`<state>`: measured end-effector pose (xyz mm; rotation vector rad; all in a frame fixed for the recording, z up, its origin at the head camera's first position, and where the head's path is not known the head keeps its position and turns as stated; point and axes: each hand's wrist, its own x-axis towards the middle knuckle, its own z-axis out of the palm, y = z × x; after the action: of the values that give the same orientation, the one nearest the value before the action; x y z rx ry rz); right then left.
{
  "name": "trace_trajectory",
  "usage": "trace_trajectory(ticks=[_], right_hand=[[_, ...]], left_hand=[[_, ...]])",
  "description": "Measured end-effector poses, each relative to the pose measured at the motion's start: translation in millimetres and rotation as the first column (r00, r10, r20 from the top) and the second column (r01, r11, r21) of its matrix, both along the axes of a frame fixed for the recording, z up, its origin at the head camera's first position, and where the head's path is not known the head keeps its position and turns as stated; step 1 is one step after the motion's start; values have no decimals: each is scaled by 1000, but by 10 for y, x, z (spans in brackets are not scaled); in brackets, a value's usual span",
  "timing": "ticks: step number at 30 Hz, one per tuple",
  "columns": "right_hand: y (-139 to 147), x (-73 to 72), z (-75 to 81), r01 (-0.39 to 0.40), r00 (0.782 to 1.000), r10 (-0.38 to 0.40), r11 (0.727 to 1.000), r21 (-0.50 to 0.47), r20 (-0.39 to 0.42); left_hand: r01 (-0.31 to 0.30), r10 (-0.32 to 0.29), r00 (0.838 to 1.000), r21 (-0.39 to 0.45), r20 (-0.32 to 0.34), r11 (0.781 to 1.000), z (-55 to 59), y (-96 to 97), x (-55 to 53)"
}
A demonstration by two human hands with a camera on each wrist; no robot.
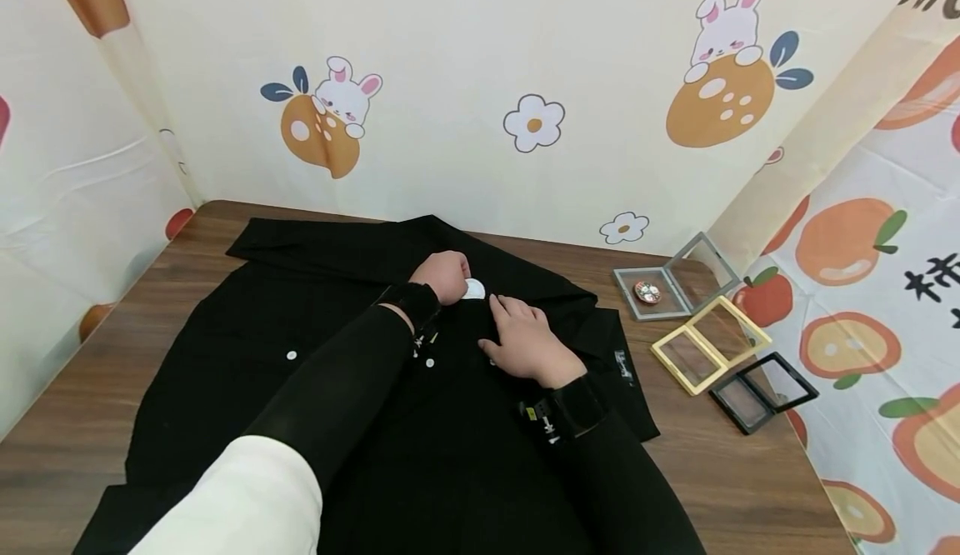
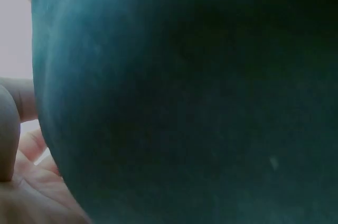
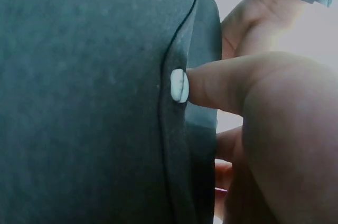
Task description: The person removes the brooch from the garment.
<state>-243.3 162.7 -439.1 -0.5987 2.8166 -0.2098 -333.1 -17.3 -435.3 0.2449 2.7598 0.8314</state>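
A black shirt [image 1: 300, 347] lies spread on a wooden table [image 1: 750, 488]. My left hand [image 1: 444, 276] is curled at the collar area and pinches a small white round piece [image 1: 475, 290] against the cloth. Just to its right, my right hand [image 1: 525, 340] rests on the shirt with fairly straight fingers. In the right wrist view a fingertip [image 3: 227, 84] presses against a white button [image 3: 179, 85] at the edge of the dark fabric [image 3: 79, 102]. The left wrist view is almost filled by dark cloth [image 2: 185, 102], with fingers [image 2: 21, 182] at its lower left.
Three open display cases lie at the table's right side: a grey one [image 1: 678, 276] holding a round brooch [image 1: 647, 292], a yellow one [image 1: 708, 344] and a black one [image 1: 761, 391]. White buttons [image 1: 292, 355] dot the shirt. Printed backdrop sheets close in the table.
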Motion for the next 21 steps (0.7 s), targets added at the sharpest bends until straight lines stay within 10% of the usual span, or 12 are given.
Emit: trace_trajectory(ticks=[21], right_hand=[[-16, 54, 75, 68, 998, -68, 997, 43, 17]], left_hand=[[169, -168, 984, 3, -56, 986, 60, -383, -5]])
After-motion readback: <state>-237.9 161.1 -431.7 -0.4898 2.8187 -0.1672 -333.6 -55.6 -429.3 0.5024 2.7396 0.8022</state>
